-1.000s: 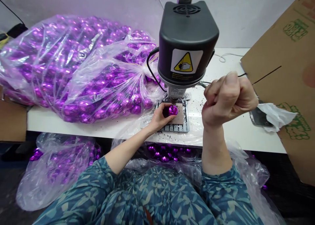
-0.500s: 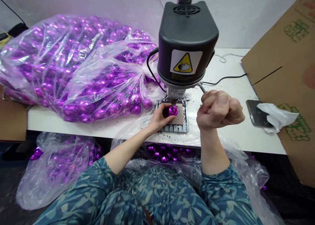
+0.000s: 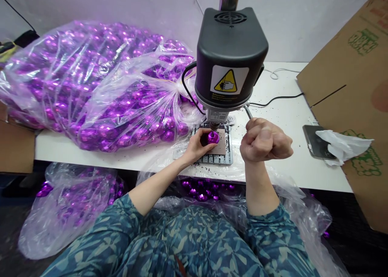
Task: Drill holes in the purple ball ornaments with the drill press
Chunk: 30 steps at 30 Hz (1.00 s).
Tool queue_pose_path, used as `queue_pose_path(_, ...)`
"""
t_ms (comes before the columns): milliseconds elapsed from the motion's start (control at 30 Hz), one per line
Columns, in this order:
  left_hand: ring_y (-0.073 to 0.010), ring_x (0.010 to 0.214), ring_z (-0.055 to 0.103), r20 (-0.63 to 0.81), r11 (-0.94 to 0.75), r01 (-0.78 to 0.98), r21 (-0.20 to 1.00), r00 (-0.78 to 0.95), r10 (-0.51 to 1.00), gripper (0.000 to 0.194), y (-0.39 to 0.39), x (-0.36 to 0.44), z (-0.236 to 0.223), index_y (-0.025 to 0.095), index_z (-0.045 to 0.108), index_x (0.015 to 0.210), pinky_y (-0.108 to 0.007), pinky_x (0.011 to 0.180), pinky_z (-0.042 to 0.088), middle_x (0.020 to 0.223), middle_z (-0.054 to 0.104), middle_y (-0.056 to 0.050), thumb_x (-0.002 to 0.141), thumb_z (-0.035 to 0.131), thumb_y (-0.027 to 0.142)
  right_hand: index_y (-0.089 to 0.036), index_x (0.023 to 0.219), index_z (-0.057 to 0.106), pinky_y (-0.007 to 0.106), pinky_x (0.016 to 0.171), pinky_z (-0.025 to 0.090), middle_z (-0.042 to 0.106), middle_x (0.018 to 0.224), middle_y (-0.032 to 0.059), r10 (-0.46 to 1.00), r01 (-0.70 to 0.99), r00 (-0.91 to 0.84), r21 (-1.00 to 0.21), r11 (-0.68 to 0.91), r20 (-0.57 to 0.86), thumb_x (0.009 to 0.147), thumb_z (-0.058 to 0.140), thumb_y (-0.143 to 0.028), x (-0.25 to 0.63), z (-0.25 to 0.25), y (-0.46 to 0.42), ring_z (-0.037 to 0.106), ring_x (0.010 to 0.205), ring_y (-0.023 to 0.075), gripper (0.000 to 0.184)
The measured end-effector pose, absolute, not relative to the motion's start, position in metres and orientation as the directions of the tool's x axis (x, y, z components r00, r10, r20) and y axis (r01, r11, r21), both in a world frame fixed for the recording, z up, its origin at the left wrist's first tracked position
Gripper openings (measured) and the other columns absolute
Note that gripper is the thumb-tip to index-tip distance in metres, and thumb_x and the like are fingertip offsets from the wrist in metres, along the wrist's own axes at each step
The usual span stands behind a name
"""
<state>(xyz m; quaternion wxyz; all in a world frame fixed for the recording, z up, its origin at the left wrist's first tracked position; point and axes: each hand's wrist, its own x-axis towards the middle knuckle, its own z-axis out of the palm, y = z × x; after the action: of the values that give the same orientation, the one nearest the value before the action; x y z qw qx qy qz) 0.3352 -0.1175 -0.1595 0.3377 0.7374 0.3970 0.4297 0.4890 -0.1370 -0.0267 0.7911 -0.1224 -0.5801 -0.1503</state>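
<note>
My left hand (image 3: 197,146) is closed around a shiny purple ball (image 3: 213,137), thumb and fingers on its sides. The ball sits on a small brown board (image 3: 221,147) on the slotted metal base (image 3: 209,159), beneath the chuck of a black drill press (image 3: 232,54). The bit meets the top of the ball; how deep it goes I cannot tell. My right hand (image 3: 265,141) is a fist wrapped round the end of the drill press lever (image 3: 248,112), whose grip is hidden in the fingers.
A big clear bag of purple balls (image 3: 91,87) fills the table's left. More balls (image 3: 203,190) lie in plastic below the front edge. A phone (image 3: 317,141) with a crumpled tissue (image 3: 345,145) and a cardboard box (image 3: 348,66) stand right. Dark shavings litter the white tabletop (image 3: 285,119).
My right hand has moved slightly down and to the left with the lever. My left hand stays on the ball under the drill. The whole view has shifted a little.
</note>
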Motion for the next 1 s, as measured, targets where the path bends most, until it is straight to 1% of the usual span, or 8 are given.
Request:
queue_pose_path(200, -0.0223, 0.102, 0.071, 0.330, -0.417, 0.271, 0.868, 0.313, 0.891, 0.049, -0.117, 0.337, -0.157, 0.019, 0.060, 0.115, -0.037, 0.090, 0.059, 0.113, 0.072, -0.008, 0.076, 0.088, 0.026, -0.019, 0.060, 0.014, 0.020, 0.032, 0.021, 0.022, 0.041, -0.0087, -0.039, 0.358, 0.328, -0.086, 0.930, 0.944, 0.087, 0.051, -0.010, 0.484, -0.021, -0.141, 0.024, 0.030, 0.0021, 0.047)
queue_pose_path(300, -0.0224, 0.102, 0.070, 0.341, -0.422, 0.284, 0.861, 0.293, 0.893, 0.048, -0.119, 0.338, -0.153, 0.019, 0.060, 0.114, -0.038, 0.090, 0.058, 0.111, 0.072, -0.008, 0.075, 0.088, 0.025, -0.018, 0.057, 0.020, 0.019, 0.033, 0.019, 0.024, 0.043, -0.0087, 0.086, 0.332, 0.446, -0.253, 0.909, 0.891, 0.092, 0.053, -0.016, 0.481, 0.006, -0.140, 0.027, 0.032, 0.0009, 0.049)
queue_pose_path(433, -0.0229, 0.095, 0.068, 0.408, -0.465, 0.393, 0.793, 0.224, 0.885, 0.040, -0.141, 0.331, -0.138, 0.019, 0.059, 0.106, -0.038, 0.084, 0.057, 0.103, 0.070, -0.007, 0.077, 0.084, 0.031, -0.021, 0.058, 0.030, 0.021, 0.035, 0.022, 0.032, 0.043, -0.0090, 0.319, 0.282, 0.443, -0.468, 0.837, 0.838, 0.094, 0.058, -0.024, 0.484, 0.040, -0.132, 0.030, 0.034, 0.0013, 0.045)
queue_pose_path(533, -0.0221, 0.083, 0.065, 0.425, -0.582, 0.379, 0.719, 0.423, 0.800, 0.035, -0.179, 0.315, -0.129, 0.021, 0.060, 0.102, -0.037, 0.073, 0.055, 0.093, 0.069, -0.006, 0.081, 0.079, 0.042, -0.021, 0.060, 0.027, 0.017, 0.037, 0.023, 0.031, 0.044, -0.0096, 0.355, 0.335, 0.424, -0.509, 0.793, 0.833, 0.095, 0.054, -0.033, 0.487, 0.047, -0.127, 0.031, 0.035, -0.0009, 0.046)
queue_pose_path(633, -0.0249, 0.077, 0.064, 0.340, -0.755, 0.308, 0.579, 0.751, 0.567, 0.035, -0.219, 0.298, -0.132, 0.024, 0.064, 0.101, -0.039, 0.067, 0.054, 0.087, 0.070, -0.007, 0.082, 0.077, 0.051, -0.021, 0.060, 0.031, 0.018, 0.039, 0.023, 0.034, 0.044, -0.0100, 0.339, 0.305, 0.431, -0.488, 0.818, 0.836, 0.094, 0.055, -0.034, 0.487, 0.044, -0.126, 0.032, 0.035, -0.0011, 0.045)
queue_pose_path(767, -0.0257, 0.078, 0.064, 0.348, -0.876, 0.257, 0.407, 0.844, 0.409, 0.043, -0.226, 0.279, -0.142, 0.026, 0.068, 0.107, -0.040, 0.067, 0.056, 0.088, 0.072, -0.006, 0.083, 0.073, 0.062, -0.021, 0.059, 0.033, 0.021, 0.038, 0.020, 0.033, 0.042, -0.0107, 0.324, 0.225, 0.489, -0.475, 0.851, 0.810, 0.092, 0.059, -0.032, 0.485, 0.043, -0.126, 0.029, 0.034, 0.0005, 0.044)
queue_pose_path(900, -0.0249, 0.094, 0.067, 0.470, -0.765, 0.378, 0.522, 0.620, 0.628, 0.014, -0.145, 0.274, -0.131, 0.023, 0.066, 0.104, -0.042, 0.083, 0.058, 0.096, 0.072, -0.008, 0.100, 0.054, 0.027, -0.021, 0.058, 0.034, 0.022, 0.038, 0.020, 0.032, 0.042, -0.0101, 0.304, 0.223, 0.511, -0.466, 0.856, 0.804, 0.092, 0.060, -0.029, 0.482, 0.045, -0.127, 0.028, 0.034, 0.0014, 0.044)
queue_pose_path(1000, -0.0294, 0.101, 0.066, 0.446, -0.606, 0.572, 0.553, 0.410, 0.795, 0.022, -0.053, 0.286, -0.119, 0.017, 0.067, 0.101, -0.050, 0.094, 0.055, 0.102, 0.070, -0.013, 0.089, 0.051, 0.008, -0.021, 0.058, 0.032, 0.023, 0.039, 0.020, 0.032, 0.043, -0.0095, 0.313, 0.230, 0.519, -0.483, 0.845, 0.795, 0.092, 0.060, -0.026, 0.482, 0.045, -0.129, 0.029, 0.035, 0.0018, 0.044)
